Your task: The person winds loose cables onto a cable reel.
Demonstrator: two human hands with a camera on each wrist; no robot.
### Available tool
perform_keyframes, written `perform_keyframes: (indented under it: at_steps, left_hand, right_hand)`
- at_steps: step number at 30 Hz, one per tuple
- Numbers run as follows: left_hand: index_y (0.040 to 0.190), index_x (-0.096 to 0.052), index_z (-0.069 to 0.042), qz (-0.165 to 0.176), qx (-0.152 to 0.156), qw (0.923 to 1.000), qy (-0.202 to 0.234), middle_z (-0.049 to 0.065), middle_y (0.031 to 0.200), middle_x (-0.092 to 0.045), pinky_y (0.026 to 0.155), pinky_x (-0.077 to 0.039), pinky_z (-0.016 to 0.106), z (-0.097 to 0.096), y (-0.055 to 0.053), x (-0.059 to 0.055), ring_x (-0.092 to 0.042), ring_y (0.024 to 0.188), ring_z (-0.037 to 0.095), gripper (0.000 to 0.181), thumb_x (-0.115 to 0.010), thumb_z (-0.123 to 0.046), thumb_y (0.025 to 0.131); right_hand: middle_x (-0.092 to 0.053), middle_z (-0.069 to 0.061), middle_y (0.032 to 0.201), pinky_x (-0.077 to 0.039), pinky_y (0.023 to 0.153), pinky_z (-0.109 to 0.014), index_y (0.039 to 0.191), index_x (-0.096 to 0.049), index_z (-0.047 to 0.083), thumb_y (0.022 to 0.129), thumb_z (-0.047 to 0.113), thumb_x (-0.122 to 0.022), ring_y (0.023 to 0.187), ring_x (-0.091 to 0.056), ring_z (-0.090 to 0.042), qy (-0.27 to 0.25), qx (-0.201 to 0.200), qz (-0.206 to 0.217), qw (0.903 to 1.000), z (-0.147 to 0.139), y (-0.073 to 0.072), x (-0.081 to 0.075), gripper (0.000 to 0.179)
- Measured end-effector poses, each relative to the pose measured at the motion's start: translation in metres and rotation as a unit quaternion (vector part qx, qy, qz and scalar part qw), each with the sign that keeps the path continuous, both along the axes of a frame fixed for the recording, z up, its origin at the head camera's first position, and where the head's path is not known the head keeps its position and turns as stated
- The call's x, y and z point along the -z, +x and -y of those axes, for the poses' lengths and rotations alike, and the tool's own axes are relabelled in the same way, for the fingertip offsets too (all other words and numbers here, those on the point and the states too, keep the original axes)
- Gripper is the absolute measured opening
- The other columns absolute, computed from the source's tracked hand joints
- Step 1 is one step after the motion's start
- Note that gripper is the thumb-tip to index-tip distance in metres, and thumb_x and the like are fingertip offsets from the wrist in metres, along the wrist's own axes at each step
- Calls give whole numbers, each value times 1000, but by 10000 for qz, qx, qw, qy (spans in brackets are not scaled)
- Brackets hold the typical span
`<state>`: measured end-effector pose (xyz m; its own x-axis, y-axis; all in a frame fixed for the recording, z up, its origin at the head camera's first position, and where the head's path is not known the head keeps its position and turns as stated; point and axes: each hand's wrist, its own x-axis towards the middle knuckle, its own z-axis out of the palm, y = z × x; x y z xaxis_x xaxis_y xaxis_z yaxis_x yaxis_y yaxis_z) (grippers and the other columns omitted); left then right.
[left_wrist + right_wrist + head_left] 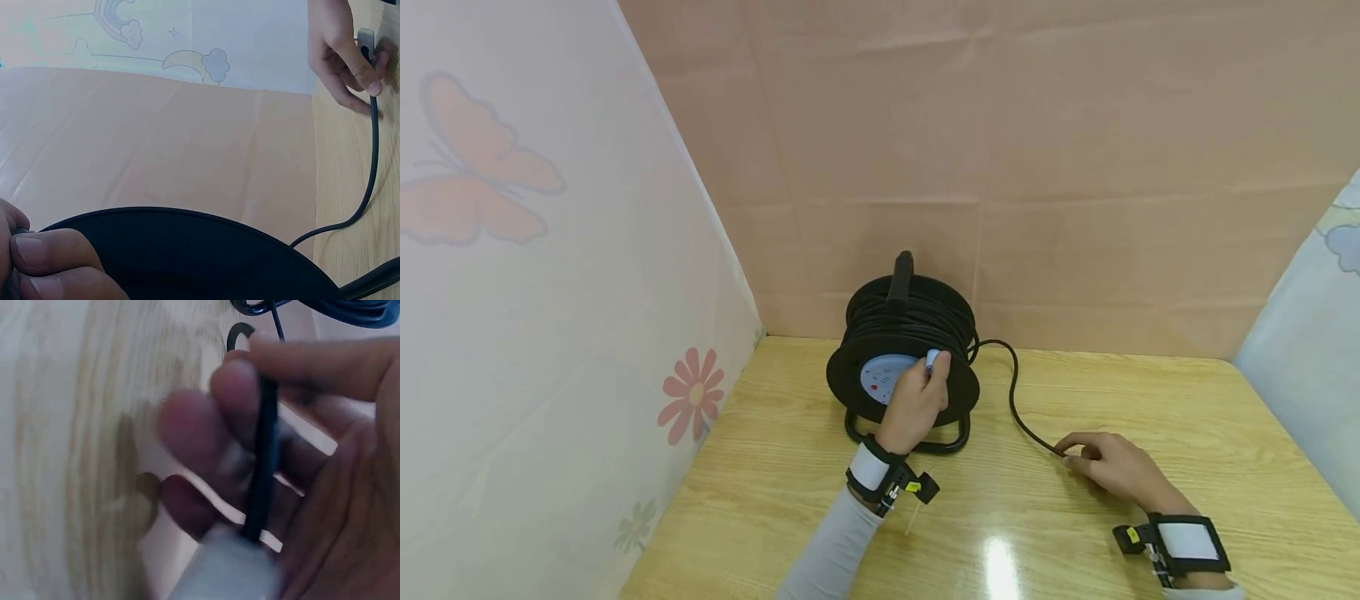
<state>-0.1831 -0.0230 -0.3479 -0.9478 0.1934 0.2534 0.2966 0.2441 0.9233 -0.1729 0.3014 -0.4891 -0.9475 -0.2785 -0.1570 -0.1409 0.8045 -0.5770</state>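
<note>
A black cable reel [910,323], wound with black cord, stands at the back of the wooden table. Its front disc has a light blue socket panel [880,377]. My left hand [913,407] grips a small light blue crank knob [932,357] on that disc; in the left wrist view its fingers [59,250] curl before the black rim. To the right, my right hand [1116,468] pinches the loose cord [1014,392] between thumb and finger, just short of its end. A pale grey plug [228,569] hangs at that end, under the palm, blurred in the right wrist view.
The reel rests on a black tubular stand [951,447], with a black carrying handle [900,283] on top. A brown covered wall [1075,208] rises behind the table [775,467]. Patterned white sheets [587,292] flank it on both sides.
</note>
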Motion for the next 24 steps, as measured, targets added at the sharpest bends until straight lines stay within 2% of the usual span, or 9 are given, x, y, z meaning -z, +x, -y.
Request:
perform_keyframes:
  at_steps: [2, 6, 8, 13, 15, 18, 21, 24]
  left_hand:
    - [73, -42, -9, 5, -17, 10000, -8, -2, 56, -40, 48, -30, 24, -1, -1, 1, -35, 47, 11, 41, -37, -31, 107]
    - [73, -42, -9, -6, -17, 10000, 10, -2, 55, -40, 48, -29, 24, -2, -2, 2, -35, 47, 11, 41, -37, -31, 107]
    - [73, -42, -9, 5, -14, 10000, 10, -2, 56, -40, 47, -29, 24, -2, -2, 4, -35, 47, 11, 41, -37, -31, 107]
    - [73, -42, -8, -6, 6, 10000, 6, -2, 55, -40, 47, -30, 24, -3, 0, 3, -35, 47, 11, 41, -38, -30, 107]
    - [73, -42, -8, -25, 17, 10000, -24, -2, 55, -40, 47, -29, 24, -3, 1, 2, -35, 47, 11, 41, -38, -30, 107]
    - [73, -43, -8, -33, 28, 10000, -57, -2, 56, -41, 48, -29, 23, -4, 2, 0, -35, 47, 10, 41, -37, -30, 107]
    - [73, -43, -8, -14, 17, 10000, -90, -1, 56, -41, 48, -30, 24, -6, -5, 12, -35, 47, 12, 43, -36, -33, 107]
    - [74, -45, -9, 4, -22, 9999, -170, 0, 56, -43, 47, -31, 26, -8, -13, 27, -36, 47, 15, 46, -35, -40, 106]
  right_hand:
    - [-59, 3, 62, -39, 50, -31, 113, -67, 20, 92, 25, -63, 49, -52, -13, 131, 6, 4, 9999, 0, 0, -1, 22]
    - [-65, 2, 84, -46, 61, -38, 106, -67, 17, 89, 16, -63, 70, -58, -15, 241, -3, -104, 9997, 1, -2, 0, 17]
    - [-64, 2, 90, -47, 65, -39, 103, -67, 17, 91, 20, -62, 79, -58, -15, 318, -15, -221, 9992, 1, -3, 2, 13]
    - [-54, 6, 70, -39, 50, -31, 113, -65, 23, 96, 41, -58, 59, -47, -11, 479, -29, -600, 9970, 3, 0, 10, 26]
    - [-54, 6, 68, -37, 49, -30, 114, -65, 23, 96, 37, -59, 57, -46, -11, 471, -36, -692, 9965, 4, 0, 11, 23]
    - [-61, 2, 79, -45, 56, -36, 108, -66, 16, 95, 18, -60, 68, -54, -14, 381, -26, -663, 9971, 5, 0, 9, 15]
    - [-64, -1, 88, -48, 63, -39, 106, -64, 11, 91, 11, -58, 75, -57, -16, 313, 61, -538, 9980, 6, -2, 8, 16]
    - [-59, 2, 79, -44, 56, -34, 118, -60, 10, 96, 21, -58, 64, -53, -13, 371, 74, -504, 9980, 5, -4, 9, 25]
